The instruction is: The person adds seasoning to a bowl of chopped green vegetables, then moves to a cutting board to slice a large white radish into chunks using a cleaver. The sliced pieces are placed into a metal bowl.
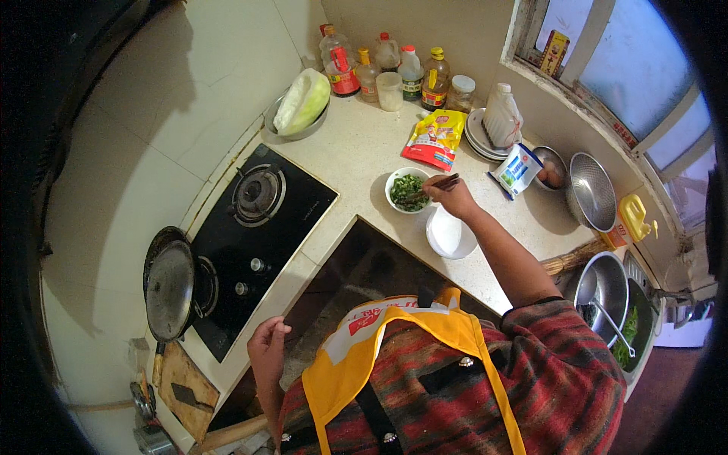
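My right hand (449, 196) grips a pair of dark wooden chopsticks (420, 197). Their tips reach into a small white bowl (389, 199) of chopped green vegetables (405, 186) on the counter. Just below my right hand stands a second white bowl (469, 245); its inside looks bright white, and I cannot tell if it holds something. A yellow and red food packet (437, 136) lies beyond the greens. Off by the front edge of the stove, my left hand (267, 339) hangs with its fingers curled in and nothing visible in them.
A black gas stove (296, 199) carries a wok (169, 284) on its near burner. At the back are a cut winter melon (304, 102) in a metal bowl and several sauce bottles (410, 71). Rightward are a blue-white packet (517, 169), a metal colander (591, 190) and a sink (645, 341).
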`<state>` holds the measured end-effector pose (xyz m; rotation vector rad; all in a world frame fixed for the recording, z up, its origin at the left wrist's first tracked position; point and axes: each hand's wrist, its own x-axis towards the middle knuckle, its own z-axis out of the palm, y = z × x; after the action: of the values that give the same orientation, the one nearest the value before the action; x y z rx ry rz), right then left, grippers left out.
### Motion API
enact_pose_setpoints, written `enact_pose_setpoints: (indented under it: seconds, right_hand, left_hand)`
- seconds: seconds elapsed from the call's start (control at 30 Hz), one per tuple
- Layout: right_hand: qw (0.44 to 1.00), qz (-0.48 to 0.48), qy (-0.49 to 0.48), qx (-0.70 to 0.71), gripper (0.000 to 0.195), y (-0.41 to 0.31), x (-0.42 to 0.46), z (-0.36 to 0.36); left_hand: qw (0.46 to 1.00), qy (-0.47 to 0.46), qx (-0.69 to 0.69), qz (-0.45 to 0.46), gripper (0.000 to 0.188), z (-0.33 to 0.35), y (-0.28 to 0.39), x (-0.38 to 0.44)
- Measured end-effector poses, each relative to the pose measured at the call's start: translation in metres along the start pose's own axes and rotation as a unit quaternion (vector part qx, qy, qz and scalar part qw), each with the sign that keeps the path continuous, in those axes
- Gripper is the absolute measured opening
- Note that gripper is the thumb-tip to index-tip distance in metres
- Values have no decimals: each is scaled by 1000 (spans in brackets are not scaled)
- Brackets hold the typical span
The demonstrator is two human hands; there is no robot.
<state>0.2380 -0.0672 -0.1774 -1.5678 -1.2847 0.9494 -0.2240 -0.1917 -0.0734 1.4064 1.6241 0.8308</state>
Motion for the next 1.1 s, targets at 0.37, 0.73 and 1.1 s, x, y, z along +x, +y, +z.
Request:
enact_pose_setpoints:
  seconds: [0.37,0.73,1.1]
  right_hand:
    - [998,-34,53,-29,10,0,10,11]
    - [997,-14,-51,-53,13,-17,-9,8]
    - [993,73,75,-58,15,-1,0,-18]
  left_hand:
    - [1000,-7,10,0,21,1,2,-3]
    - [1000,-4,9,-25,21,1,-1,-2]
    - [1000,-6,0,-9,20,5,-7,-1]
